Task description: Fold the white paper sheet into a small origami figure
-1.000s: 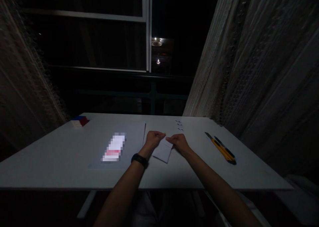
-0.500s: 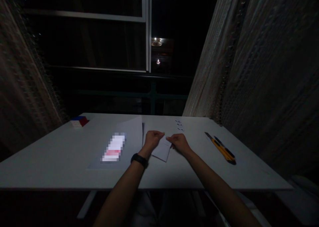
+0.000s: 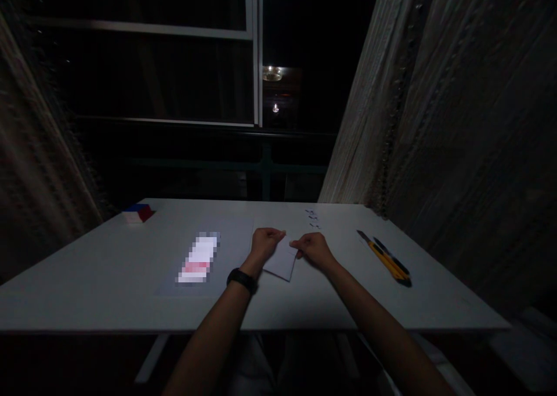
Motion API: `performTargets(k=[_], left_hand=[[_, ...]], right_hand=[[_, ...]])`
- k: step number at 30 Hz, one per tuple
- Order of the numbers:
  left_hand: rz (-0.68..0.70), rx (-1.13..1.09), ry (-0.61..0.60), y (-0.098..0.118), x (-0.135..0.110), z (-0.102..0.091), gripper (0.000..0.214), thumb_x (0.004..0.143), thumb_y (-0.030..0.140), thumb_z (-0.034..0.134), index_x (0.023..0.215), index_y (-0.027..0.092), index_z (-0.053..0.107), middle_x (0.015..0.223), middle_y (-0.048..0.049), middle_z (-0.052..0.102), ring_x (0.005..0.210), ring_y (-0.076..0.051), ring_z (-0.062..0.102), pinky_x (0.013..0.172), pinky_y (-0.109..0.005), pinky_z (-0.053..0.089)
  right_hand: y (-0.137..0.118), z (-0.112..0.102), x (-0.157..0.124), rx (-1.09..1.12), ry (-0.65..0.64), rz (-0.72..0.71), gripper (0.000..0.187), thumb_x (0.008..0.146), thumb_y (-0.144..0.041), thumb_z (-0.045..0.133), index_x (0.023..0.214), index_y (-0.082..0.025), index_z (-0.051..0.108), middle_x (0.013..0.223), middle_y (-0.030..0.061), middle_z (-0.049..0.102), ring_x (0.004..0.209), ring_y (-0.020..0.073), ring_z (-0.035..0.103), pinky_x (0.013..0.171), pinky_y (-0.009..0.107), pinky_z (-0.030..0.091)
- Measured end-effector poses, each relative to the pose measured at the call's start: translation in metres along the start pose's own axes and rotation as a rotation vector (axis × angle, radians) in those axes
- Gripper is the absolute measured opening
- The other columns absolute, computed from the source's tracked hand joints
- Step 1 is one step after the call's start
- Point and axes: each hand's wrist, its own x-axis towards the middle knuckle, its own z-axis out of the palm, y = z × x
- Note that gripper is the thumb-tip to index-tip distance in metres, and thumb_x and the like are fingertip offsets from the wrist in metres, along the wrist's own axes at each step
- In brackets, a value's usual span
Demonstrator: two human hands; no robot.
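Observation:
A small white piece of paper (image 3: 281, 266), seemingly folded, lies at the middle of the table between my hands. My left hand (image 3: 265, 244), with a black band on its wrist, is closed in a pinch at the paper's upper left edge. From the other side, my right hand (image 3: 315, 249) pinches the upper right edge with thumb and finger. Both sets of fingertips sit close together near the top of the paper. The exact grip is dim and partly hidden behind the fingers.
A bright, blurred-out rectangle (image 3: 199, 258) lies on a large white sheet (image 3: 235, 239) to the left. A yellow box cutter (image 3: 387, 260) and a dark pen-like object (image 3: 391, 255) lie right. Several small dark-marked pieces (image 3: 312, 217) and a coloured cube (image 3: 137, 213) sit farther back.
The large sheet's raised far right part has dropped and now lies flat. Both hands stay at the small paper with hardly any movement.

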Motion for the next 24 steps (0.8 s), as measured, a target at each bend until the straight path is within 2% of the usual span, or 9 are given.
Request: performTargets(k=[5, 10, 14, 19, 24], left_hand=[[0.009, -0.020, 0.013, -0.002, 0.002, 0.000, 0.027, 0.058, 0.038, 0.069, 0.064, 0.012, 0.069, 0.063, -0.0061, 0.066, 0.061, -0.016, 0.058, 0.055, -0.025, 0.040], [-0.012, -0.089, 0.054, 0.000, 0.001, -0.002, 0.028, 0.059, 0.038, 0.069, 0.065, 0.011, 0.069, 0.063, -0.0065, 0.065, 0.059, -0.016, 0.057, 0.054, -0.025, 0.040], [-0.035, -0.151, 0.000, 0.003, -0.004, -0.001, 0.032, 0.059, 0.041, 0.070, 0.068, 0.010, 0.069, 0.063, -0.0073, 0.065, 0.057, -0.015, 0.056, 0.053, -0.024, 0.040], [-0.024, -0.127, -0.067, 0.005, -0.009, 0.001, 0.032, 0.058, 0.040, 0.071, 0.068, 0.009, 0.070, 0.065, -0.0079, 0.066, 0.060, -0.015, 0.056, 0.054, -0.024, 0.040], [-0.056, -0.187, -0.088, 0.003, -0.009, 0.004, 0.026, 0.054, 0.031, 0.074, 0.070, 0.010, 0.070, 0.068, -0.0091, 0.067, 0.062, -0.016, 0.058, 0.058, -0.026, 0.042]], right_hand=[[0.001, 0.000, 0.001, 0.099, -0.040, -0.004, 0.029, 0.065, -0.040, 0.063, 0.053, -0.014, 0.060, 0.045, 0.0023, 0.060, 0.034, 0.0088, 0.043, 0.037, 0.022, 0.033], [0.005, -0.003, 0.005, 0.262, -0.111, -0.007, 0.028, 0.061, -0.041, 0.067, 0.060, -0.013, 0.063, 0.052, 0.0039, 0.063, 0.042, 0.0111, 0.051, 0.042, 0.023, 0.039], [0.008, -0.002, 0.007, 0.332, -0.099, -0.013, 0.030, 0.061, -0.042, 0.068, 0.067, -0.013, 0.065, 0.055, 0.0027, 0.063, 0.047, 0.0123, 0.053, 0.047, 0.025, 0.041], [0.008, 0.001, 0.006, 0.276, -0.069, -0.057, 0.026, 0.060, -0.039, 0.067, 0.063, -0.013, 0.064, 0.056, 0.0021, 0.062, 0.051, 0.0137, 0.054, 0.052, 0.026, 0.041], [0.006, 0.000, 0.005, 0.161, -0.059, -0.083, 0.021, 0.062, -0.035, 0.063, 0.062, -0.014, 0.064, 0.056, 0.0022, 0.062, 0.054, 0.0143, 0.054, 0.053, 0.026, 0.040]])
